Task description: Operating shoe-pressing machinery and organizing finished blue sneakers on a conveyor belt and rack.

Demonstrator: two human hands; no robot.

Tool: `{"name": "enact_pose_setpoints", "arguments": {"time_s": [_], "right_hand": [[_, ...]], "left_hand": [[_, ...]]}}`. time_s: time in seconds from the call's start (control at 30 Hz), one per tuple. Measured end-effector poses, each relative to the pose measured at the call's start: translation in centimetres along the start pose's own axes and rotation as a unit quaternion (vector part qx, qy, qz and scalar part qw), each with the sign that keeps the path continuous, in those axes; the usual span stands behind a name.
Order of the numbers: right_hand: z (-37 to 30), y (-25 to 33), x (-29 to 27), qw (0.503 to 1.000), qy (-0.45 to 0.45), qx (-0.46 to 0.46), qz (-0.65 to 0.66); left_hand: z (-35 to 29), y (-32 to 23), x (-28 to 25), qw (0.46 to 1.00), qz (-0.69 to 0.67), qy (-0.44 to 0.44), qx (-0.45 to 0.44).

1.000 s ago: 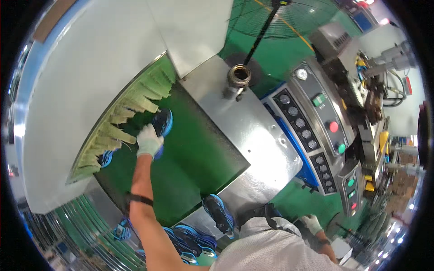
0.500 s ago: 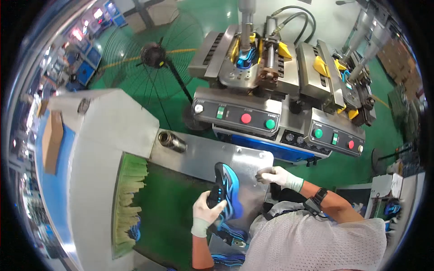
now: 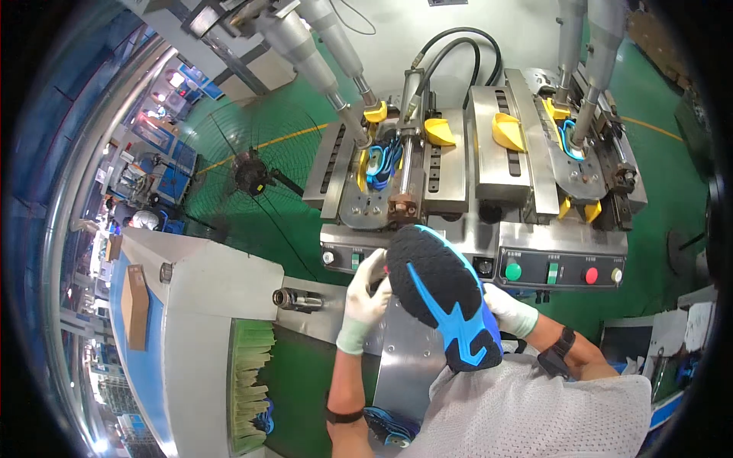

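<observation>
A sports shoe [image 3: 450, 294] is tilted up in front of me, its black and blue sole facing me, toe up and to the left. My left hand [image 3: 368, 294], in a white glove, is curled at the toe edge, its fingertips partly hidden by the shoe. My right hand [image 3: 510, 309], also gloved, grips the shoe's right side, its fingers hidden behind. Past the shoe stands a press machine with a blue shoe [image 3: 384, 164] under its left clamps and another blue-edged shoe [image 3: 571, 141] in its right station.
The button panel [image 3: 563, 267] runs along the press front. A metal bench [image 3: 412, 343] lies under my hands with a metal cylinder [image 3: 296, 299] on it. Left is a white machine [image 3: 206, 282] with a fringed opening [image 3: 252, 382]. More shoes [image 3: 389, 427] lie below; a fan [image 3: 252, 172] stands behind.
The shoe has risen toward the press and turned so its sole faces me. My right hand has come onto it, and my left has moved up to the toe. The view has shifted.
</observation>
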State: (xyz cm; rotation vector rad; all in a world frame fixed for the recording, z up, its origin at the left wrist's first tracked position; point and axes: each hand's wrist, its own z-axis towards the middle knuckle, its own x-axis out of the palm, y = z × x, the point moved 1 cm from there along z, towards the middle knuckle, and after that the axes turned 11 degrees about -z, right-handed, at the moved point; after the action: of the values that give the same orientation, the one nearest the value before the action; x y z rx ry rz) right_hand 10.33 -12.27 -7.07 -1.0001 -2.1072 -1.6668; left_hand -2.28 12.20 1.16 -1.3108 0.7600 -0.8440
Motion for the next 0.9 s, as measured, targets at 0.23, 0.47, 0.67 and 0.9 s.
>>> {"name": "enact_pose_setpoints", "arguments": {"time_s": [0.23, 0.47, 0.67, 0.9], "right_hand": [[-6.0, 3.5, -8.3, 0.987, -0.056, -0.152, 0.017], [-11.4, 2.9, -11.1, 0.927, -0.294, -0.227, 0.051], [-9.1, 7.0, -7.8, 0.907, -0.325, -0.246, 0.109], [-6.2, 7.4, -6.7, 0.935, -0.272, -0.184, 0.137]], "left_hand": [[22.9, 9.1, -4.4, 0.953, 0.300, -0.014, 0.042], [37.2, 17.0, -3.0, 0.925, 0.366, -0.098, 0.033], [40.1, 17.5, -1.6, 0.866, 0.482, -0.114, -0.063], [37.7, 7.9, -4.2, 0.860, 0.497, -0.102, -0.044]]}}
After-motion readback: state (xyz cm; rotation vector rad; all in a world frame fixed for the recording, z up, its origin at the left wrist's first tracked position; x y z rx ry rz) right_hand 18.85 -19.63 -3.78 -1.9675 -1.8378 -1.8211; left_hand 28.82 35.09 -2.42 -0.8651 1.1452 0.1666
